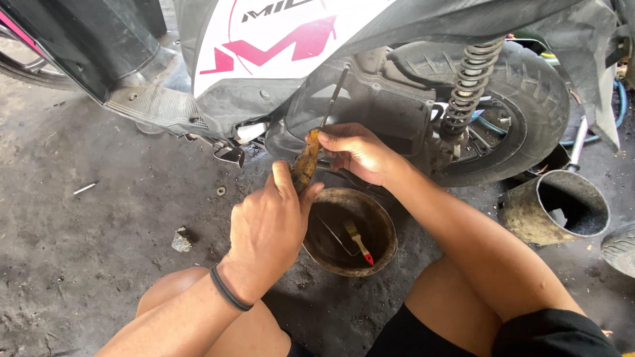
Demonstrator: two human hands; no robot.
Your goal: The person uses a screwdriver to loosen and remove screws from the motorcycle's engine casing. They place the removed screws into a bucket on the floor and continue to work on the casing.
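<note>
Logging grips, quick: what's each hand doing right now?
Left hand: closed on the screwdriver handle.
Right hand: closed around the handle's top.

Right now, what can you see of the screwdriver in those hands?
The long screwdriver with a grimy orange-brown handle has a thin dark metal shaft slanting up and right to the scooter's black engine cover. The left hand wraps the handle's lower end; the right hand pinches its top. It looks oily and worn.

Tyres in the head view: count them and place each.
3. Scooter rear tyre behind the coil spring; tyre edge at right border; wheel sliver top left. Others may be hidden.
</note>
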